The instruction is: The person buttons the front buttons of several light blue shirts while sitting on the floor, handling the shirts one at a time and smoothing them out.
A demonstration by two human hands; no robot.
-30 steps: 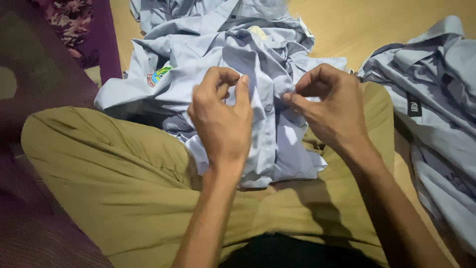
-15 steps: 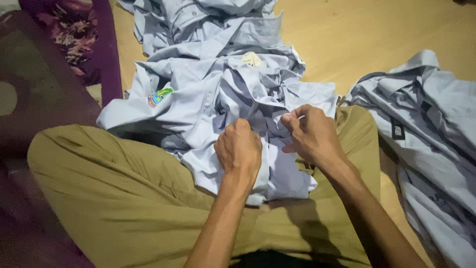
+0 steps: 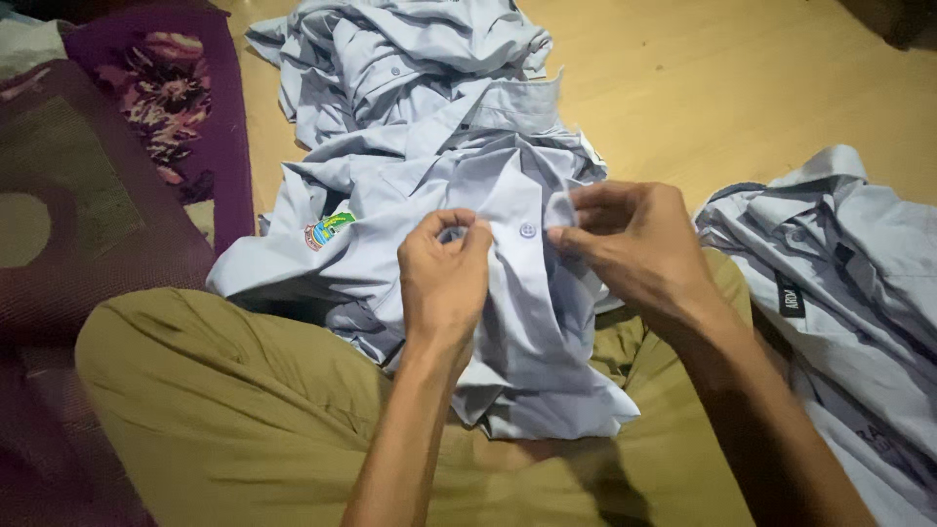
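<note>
At the far left lies a purple patterned rug. Left of centre, a pale blue shirt with a coloured chest badge is draped over the khaki-trousered lap, front placket upward. The left hand pinches the placket edge beside a button; the right hand pinches the opposite edge, holding it taut. More shirts lie at right.

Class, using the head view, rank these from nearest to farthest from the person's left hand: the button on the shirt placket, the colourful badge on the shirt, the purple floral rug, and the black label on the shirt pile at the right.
From the left hand:
1. Button, just right of its fingertips.
2. Colourful badge, to the left.
3. Purple floral rug and black label: too close to call.
</note>
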